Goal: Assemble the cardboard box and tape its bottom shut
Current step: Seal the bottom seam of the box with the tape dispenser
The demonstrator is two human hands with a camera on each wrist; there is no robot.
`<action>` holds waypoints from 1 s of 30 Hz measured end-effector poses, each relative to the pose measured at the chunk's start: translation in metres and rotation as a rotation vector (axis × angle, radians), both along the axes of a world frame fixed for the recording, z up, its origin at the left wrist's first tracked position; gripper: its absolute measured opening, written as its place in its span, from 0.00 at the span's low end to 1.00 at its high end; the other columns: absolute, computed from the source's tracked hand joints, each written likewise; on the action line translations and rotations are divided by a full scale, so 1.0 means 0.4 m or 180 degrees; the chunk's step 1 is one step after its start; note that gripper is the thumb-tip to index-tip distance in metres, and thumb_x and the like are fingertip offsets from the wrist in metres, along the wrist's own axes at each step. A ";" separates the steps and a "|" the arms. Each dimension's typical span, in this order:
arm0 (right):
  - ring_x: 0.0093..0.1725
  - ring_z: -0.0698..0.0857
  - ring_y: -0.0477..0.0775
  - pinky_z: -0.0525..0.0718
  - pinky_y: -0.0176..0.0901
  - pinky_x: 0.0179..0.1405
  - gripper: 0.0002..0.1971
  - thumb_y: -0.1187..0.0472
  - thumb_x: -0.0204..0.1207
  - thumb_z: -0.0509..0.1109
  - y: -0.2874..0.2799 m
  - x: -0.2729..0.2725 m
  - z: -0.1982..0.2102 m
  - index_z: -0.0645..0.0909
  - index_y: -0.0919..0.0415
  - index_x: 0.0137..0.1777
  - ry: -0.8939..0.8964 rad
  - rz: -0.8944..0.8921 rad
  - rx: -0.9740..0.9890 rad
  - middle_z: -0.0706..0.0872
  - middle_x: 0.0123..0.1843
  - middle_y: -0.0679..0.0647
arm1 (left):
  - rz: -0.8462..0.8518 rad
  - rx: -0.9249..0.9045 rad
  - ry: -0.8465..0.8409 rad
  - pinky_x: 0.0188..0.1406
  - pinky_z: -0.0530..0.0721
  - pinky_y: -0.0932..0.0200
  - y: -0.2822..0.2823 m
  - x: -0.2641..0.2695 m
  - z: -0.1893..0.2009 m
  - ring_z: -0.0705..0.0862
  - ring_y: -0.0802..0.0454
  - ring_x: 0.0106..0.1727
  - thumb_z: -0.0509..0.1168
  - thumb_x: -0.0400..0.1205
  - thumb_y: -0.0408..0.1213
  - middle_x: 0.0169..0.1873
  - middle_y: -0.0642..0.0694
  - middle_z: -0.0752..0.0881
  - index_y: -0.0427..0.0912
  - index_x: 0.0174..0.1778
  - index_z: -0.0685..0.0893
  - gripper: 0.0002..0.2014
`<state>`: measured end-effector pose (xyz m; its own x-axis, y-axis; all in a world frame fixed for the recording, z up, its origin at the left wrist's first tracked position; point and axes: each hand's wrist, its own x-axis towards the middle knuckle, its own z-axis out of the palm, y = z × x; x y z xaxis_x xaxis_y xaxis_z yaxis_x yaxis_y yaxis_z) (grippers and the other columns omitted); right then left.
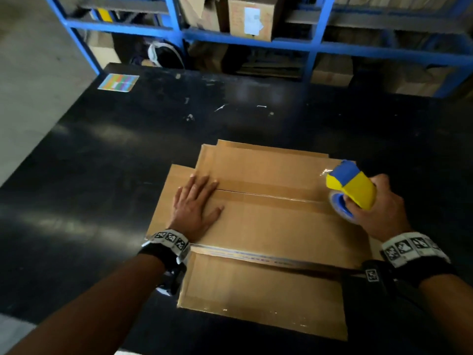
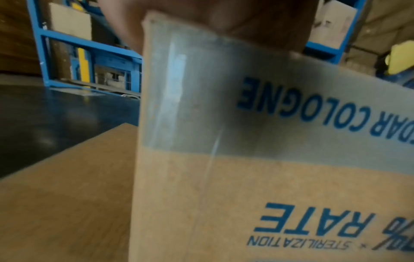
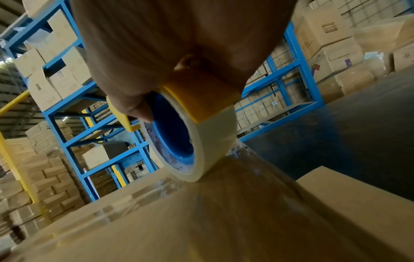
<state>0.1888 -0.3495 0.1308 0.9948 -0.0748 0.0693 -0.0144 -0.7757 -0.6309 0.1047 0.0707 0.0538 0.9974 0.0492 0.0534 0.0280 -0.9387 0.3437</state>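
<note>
A brown cardboard box (image 1: 268, 226) stands bottom-up on the black table (image 1: 102, 155), its two bottom flaps closed. A strip of clear tape (image 1: 268, 192) runs along the centre seam. My left hand (image 1: 197, 201) lies flat with straight fingers on the left end of the seam. My right hand (image 1: 378, 201) grips a yellow and blue tape dispenser (image 1: 350, 185) at the seam's right end. Its clear tape roll (image 3: 201, 141) with a blue core touches the box top (image 3: 201, 221). The left wrist view shows the box's side (image 2: 224, 195) with blue print.
Blue metal shelving (image 1: 256, 39) with cardboard boxes stands behind the table. A multicoloured card (image 1: 118, 82) lies at the table's far left. The box's lower flaps (image 1: 256, 290) spread out flat toward me and to the left. Grey floor (image 1: 30, 85) lies left of the table.
</note>
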 end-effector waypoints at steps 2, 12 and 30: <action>0.48 0.87 0.74 0.79 0.53 0.42 0.26 0.58 0.67 0.84 0.029 0.009 0.021 0.73 0.59 0.58 -0.0052 0.0111 -0.0038 0.86 0.48 0.67 | 0.0030 -0.0050 -0.0017 0.87 0.58 0.33 -0.002 0.000 0.005 0.51 0.48 0.92 0.53 0.82 0.70 0.90 0.56 0.60 0.64 0.88 0.61 0.36; 0.35 0.81 0.50 0.76 0.44 0.32 0.27 0.46 0.63 0.81 0.466 0.080 0.093 0.72 0.55 0.54 -0.0522 0.2098 0.0158 0.80 0.40 0.47 | 0.0049 -0.0175 -0.0078 0.84 0.63 0.34 0.006 0.006 -0.005 0.53 0.47 0.91 0.56 0.82 0.70 0.89 0.57 0.62 0.63 0.86 0.65 0.36; 0.34 0.85 0.43 0.80 0.39 0.28 0.31 0.35 0.60 0.75 0.576 0.097 0.006 0.68 0.50 0.56 -0.0087 0.2478 -0.0019 0.81 0.38 0.46 | 0.0971 -0.3614 -0.0386 0.58 0.86 0.57 0.082 0.072 0.101 0.92 0.55 0.53 0.63 0.88 0.37 0.45 0.53 0.94 0.50 0.73 0.79 0.17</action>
